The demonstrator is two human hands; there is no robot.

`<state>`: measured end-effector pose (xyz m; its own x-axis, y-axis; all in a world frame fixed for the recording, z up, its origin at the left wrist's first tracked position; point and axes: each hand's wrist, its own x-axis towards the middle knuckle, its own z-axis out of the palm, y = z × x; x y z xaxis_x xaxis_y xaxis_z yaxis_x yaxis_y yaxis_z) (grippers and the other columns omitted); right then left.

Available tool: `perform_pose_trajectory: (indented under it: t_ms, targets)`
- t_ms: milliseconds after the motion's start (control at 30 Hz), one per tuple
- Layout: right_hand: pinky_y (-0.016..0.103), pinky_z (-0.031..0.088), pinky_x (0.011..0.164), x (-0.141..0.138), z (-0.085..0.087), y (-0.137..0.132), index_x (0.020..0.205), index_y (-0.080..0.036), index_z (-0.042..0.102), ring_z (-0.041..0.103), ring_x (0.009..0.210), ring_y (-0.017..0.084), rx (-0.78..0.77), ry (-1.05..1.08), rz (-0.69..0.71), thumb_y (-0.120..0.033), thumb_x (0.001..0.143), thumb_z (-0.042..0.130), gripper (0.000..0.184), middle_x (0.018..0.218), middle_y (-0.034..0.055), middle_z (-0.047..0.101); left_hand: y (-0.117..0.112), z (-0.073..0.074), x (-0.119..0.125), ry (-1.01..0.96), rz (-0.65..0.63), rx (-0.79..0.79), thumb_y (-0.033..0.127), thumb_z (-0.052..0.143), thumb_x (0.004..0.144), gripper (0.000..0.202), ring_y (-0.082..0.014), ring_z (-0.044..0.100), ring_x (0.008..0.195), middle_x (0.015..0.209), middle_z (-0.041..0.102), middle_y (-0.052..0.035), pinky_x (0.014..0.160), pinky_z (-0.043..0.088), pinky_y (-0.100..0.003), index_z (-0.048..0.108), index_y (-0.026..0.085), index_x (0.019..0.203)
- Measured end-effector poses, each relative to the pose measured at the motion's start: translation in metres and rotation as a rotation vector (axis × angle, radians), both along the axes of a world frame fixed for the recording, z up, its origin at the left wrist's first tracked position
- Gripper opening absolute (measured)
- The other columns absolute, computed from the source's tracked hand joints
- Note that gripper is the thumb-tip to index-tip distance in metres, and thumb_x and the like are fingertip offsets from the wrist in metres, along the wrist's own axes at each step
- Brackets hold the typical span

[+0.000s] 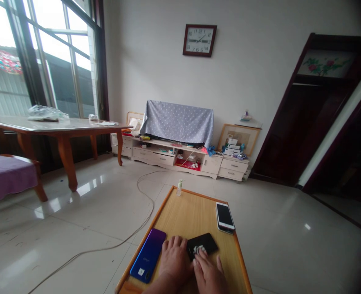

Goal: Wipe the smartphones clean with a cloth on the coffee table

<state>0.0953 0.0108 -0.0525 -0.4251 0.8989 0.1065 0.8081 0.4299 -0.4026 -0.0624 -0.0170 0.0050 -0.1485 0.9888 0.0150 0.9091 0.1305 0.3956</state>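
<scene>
A black phone lies slantwise on a small wooden table. My left hand grips its left end, fingers bent and close together; the thumb is mostly hidden. Pressed under the fingertips of my right hand is a crumpled white tissue, which touches the phone's surface. To the left of my left hand lies a blue-purple phone, back up, with a small white sticker. A white phone with a dark screen rests near the right edge, on top of another flat device.
At the small table's far left corner stands a clear pump bottle. A cable runs over the floor to its left. Farther off are a large table, a purple-covered seat and a low white cabinet.
</scene>
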Motion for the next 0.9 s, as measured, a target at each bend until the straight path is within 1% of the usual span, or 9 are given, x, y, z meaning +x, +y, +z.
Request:
perform_pose_trajectory:
  t_ms: [67,133,267,333,433,533,633,767,900]
  targets:
    - [0.055,0.014,0.119,0.003,0.001,0.002,0.13,-0.032,0.062,0.045,0.136,0.026,-0.026,0.015,-0.007,-0.044,0.1,0.027,0.048,0.142,0.0038,0.053,0.0,0.001,0.0,-0.002,0.009,0.001,0.061,0.046,0.077,0.058,-0.0303,0.043,0.124,0.129,0.055,-0.0073,0.108,0.024,-0.044,0.057,0.031,0.125]
    - [0.056,0.014,0.118,0.011,0.003,0.008,0.128,-0.035,0.063,0.046,0.135,0.025,-0.016,0.03,-0.047,-0.045,0.101,0.026,0.047,0.141,0.0025,0.054,0.0,0.0,0.001,-0.019,0.015,0.019,0.061,0.05,0.074,0.059,-0.031,0.042,0.124,0.129,0.055,-0.0074,0.109,0.023,-0.045,0.057,0.03,0.124]
    - [0.057,0.02,0.117,0.029,0.004,0.026,0.127,-0.037,0.064,0.046,0.134,0.025,0.048,0.014,-0.159,-0.047,0.101,0.028,0.046,0.139,0.0011,0.056,0.001,-0.005,0.001,-0.058,0.016,0.069,0.057,0.056,0.069,0.058,-0.0327,0.04,0.125,0.126,0.056,-0.0075,0.109,0.022,-0.047,0.059,0.03,0.121]
    - [0.057,0.022,0.116,0.031,0.004,0.028,0.126,-0.036,0.064,0.044,0.136,0.026,0.058,-0.01,-0.182,-0.046,0.1,0.028,0.046,0.14,0.0014,0.056,0.001,-0.007,0.001,-0.066,0.019,0.079,0.056,0.056,0.069,0.057,-0.0328,0.041,0.125,0.124,0.056,-0.0077,0.108,0.022,-0.047,0.06,0.03,0.118]
    - [0.058,0.018,0.117,0.02,0.003,0.021,0.13,-0.032,0.062,0.043,0.136,0.026,0.051,-0.017,-0.15,-0.044,0.101,0.027,0.047,0.141,0.0036,0.055,0.002,-0.009,0.001,-0.064,0.019,0.084,0.057,0.056,0.069,0.056,-0.0317,0.042,0.123,0.124,0.057,-0.0073,0.108,0.023,-0.046,0.06,0.03,0.117]
    - [0.055,0.014,0.119,0.004,0.003,0.007,0.132,-0.029,0.061,0.043,0.136,0.027,0.021,-0.012,-0.047,-0.044,0.101,0.028,0.048,0.142,0.0059,0.053,0.003,-0.011,-0.001,-0.051,0.012,0.088,0.059,0.053,0.073,0.053,-0.0301,0.045,0.12,0.123,0.057,-0.0067,0.107,0.025,-0.045,0.06,0.031,0.117]
    - [0.056,0.014,0.119,-0.002,0.003,0.0,0.131,-0.03,0.062,0.044,0.136,0.027,-0.018,0.004,0.013,-0.044,0.101,0.029,0.047,0.142,0.0051,0.053,0.004,-0.013,-0.002,-0.048,0.009,0.091,0.06,0.049,0.076,0.05,-0.0296,0.045,0.118,0.122,0.058,-0.0066,0.105,0.026,-0.044,0.06,0.031,0.116]
    - [0.06,0.015,0.117,0.012,0.004,0.013,0.129,-0.035,0.062,0.045,0.135,0.025,-0.006,0.035,-0.074,-0.042,0.101,0.027,0.045,0.141,0.001,0.055,0.004,-0.014,-0.001,-0.053,0.018,0.097,0.06,0.054,0.072,0.056,-0.0314,0.042,0.122,0.124,0.056,-0.0073,0.107,0.023,-0.046,0.059,0.03,0.118]
    - [0.06,0.015,0.117,0.028,0.005,0.03,0.13,-0.033,0.062,0.042,0.138,0.025,0.008,0.039,-0.177,-0.045,0.101,0.028,0.046,0.142,0.0032,0.054,0.004,-0.016,0.001,-0.049,0.022,0.118,0.058,0.058,0.068,0.057,-0.0315,0.041,0.123,0.124,0.056,-0.0061,0.108,0.022,-0.046,0.058,0.031,0.118]
